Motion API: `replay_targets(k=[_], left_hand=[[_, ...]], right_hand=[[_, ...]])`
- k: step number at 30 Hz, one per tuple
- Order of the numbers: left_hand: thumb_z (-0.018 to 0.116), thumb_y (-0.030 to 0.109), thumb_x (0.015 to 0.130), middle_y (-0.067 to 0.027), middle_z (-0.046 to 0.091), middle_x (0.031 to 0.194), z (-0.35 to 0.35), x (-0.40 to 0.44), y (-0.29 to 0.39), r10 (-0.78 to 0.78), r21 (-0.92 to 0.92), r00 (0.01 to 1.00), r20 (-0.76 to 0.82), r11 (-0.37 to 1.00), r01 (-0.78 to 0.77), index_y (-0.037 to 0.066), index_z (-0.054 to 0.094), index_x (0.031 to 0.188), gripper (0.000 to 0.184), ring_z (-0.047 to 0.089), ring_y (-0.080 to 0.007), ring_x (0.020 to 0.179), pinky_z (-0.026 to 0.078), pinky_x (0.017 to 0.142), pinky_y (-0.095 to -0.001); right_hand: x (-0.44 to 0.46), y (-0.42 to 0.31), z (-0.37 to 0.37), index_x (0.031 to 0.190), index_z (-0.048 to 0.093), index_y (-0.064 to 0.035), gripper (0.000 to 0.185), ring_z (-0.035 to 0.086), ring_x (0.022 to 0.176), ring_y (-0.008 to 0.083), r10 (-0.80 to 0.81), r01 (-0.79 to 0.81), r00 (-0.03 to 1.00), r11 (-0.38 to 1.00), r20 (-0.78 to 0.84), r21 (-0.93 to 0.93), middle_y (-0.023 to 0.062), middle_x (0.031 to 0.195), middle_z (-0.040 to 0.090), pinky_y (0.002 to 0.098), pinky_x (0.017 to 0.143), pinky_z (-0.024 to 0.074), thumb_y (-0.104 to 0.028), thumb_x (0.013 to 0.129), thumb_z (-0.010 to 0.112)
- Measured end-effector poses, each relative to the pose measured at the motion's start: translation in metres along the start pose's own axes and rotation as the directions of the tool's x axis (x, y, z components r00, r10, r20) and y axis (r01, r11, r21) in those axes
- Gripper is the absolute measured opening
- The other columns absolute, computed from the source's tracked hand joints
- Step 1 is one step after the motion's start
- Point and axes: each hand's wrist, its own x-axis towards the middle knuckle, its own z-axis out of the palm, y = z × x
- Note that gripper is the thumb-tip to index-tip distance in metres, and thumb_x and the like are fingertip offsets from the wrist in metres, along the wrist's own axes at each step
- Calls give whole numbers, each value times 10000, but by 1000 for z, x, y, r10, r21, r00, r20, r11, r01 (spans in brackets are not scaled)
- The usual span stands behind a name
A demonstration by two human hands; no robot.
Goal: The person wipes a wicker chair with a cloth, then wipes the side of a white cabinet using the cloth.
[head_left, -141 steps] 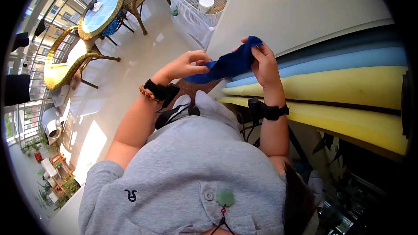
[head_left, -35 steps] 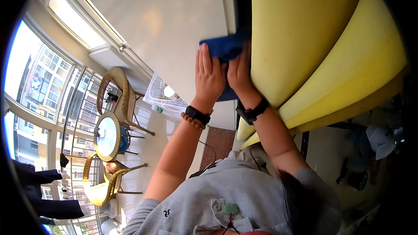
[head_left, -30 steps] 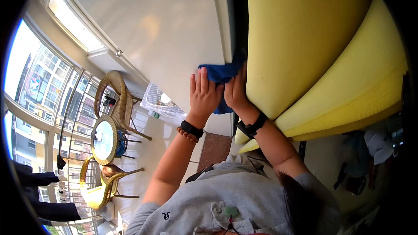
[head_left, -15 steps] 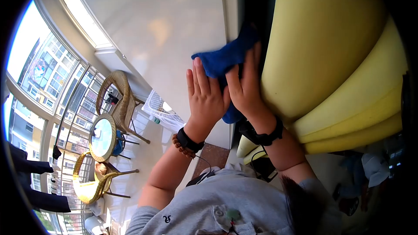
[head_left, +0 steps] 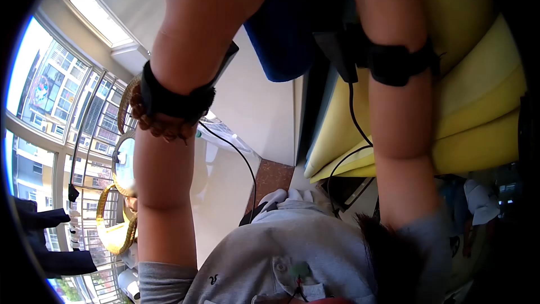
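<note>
Both hands are raised close to the camera, at the top of the head view. Only the back of my left hand (head_left: 205, 17) shows, above a black wrist strap (head_left: 177, 98) and a brown bead bracelet (head_left: 160, 121). My right hand (head_left: 388, 0) also runs off the top edge, above another black strap (head_left: 396, 63). Neither hand's fingers can be seen. A blue cloth (head_left: 281, 39) hangs between the hands, its upper part dark and cut off. How the hands touch the cloth is hidden.
Behind the cloth stands a pale flat panel (head_left: 273, 101). Yellow curtain-like fabric (head_left: 472, 107) hangs on the right. Cables (head_left: 239, 149) run down from the wrists. At left are a wicker chair (head_left: 115, 236), a round table (head_left: 125, 163) and windows. Another person (head_left: 478, 202) is at lower right.
My hands have left the pale panel's edge and come up towards the camera, the fingers passing out of view. The blue cloth has moved up with them and now hangs nearer.
</note>
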Motion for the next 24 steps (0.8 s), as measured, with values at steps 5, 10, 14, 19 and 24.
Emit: replay_targets(k=[5, 10, 14, 19, 24], left_hand=[[428, 384, 963, -389, 282, 1462, -4, -134, 51, -111, -165, 968, 225, 975, 150, -98, 462, 1300, 589, 313, -512, 1363, 232, 1126, -584], [535, 295, 913, -428, 248, 1421, -3, -368, 117, -71, -254, 902, 426, 947, 195, -47, 441, 1329, 547, 290, -600, 1302, 246, 1088, -682], [581, 366, 887, -403, 296, 1404, -13, -408, 125, -1, -289, 883, 469, 945, 155, -51, 447, 1321, 617, 378, -570, 1244, 268, 1080, -681], [550, 427, 898, -455, 184, 1450, -10, -234, 82, -132, -205, 911, 390, 952, 226, -122, 399, 1307, 701, 240, -573, 1370, 140, 1122, -663], [512, 380, 943, -340, 152, 1531, 12, -167, 58, -166, -136, 974, 156, 973, 188, -79, 224, 1394, 705, 223, -498, 1408, 175, 1110, -675]], right_hand=[[-148, 24, 13, 1403, 358, 76, 524, 323, 1354, 447, 136, -134, 990, 989, 34, -70, 297, 1463, 313, 464, 1151, 207, -222, 990, 480], [-368, 40, 20, 1411, 291, 104, 647, 251, 1361, 515, 355, -331, 934, 901, 38, -281, 346, 1469, 268, 563, 1152, 142, -342, 973, 457], [-437, 45, 20, 1412, 332, 80, 603, 299, 1343, 490, 465, -426, 882, 858, 80, -285, 340, 1432, 333, 545, 1149, 170, -334, 985, 432], [-254, 33, 4, 1354, 363, 125, 516, 346, 1262, 542, 49, 26, 978, 937, 203, -348, 401, 1382, 319, 573, 1096, 224, -235, 996, 456], [-165, 59, 21, 1427, 213, 150, 619, 266, 1366, 497, -78, 65, 996, 975, -52, -210, 366, 1481, 243, 534, 1163, 155, -307, 1043, 378]])
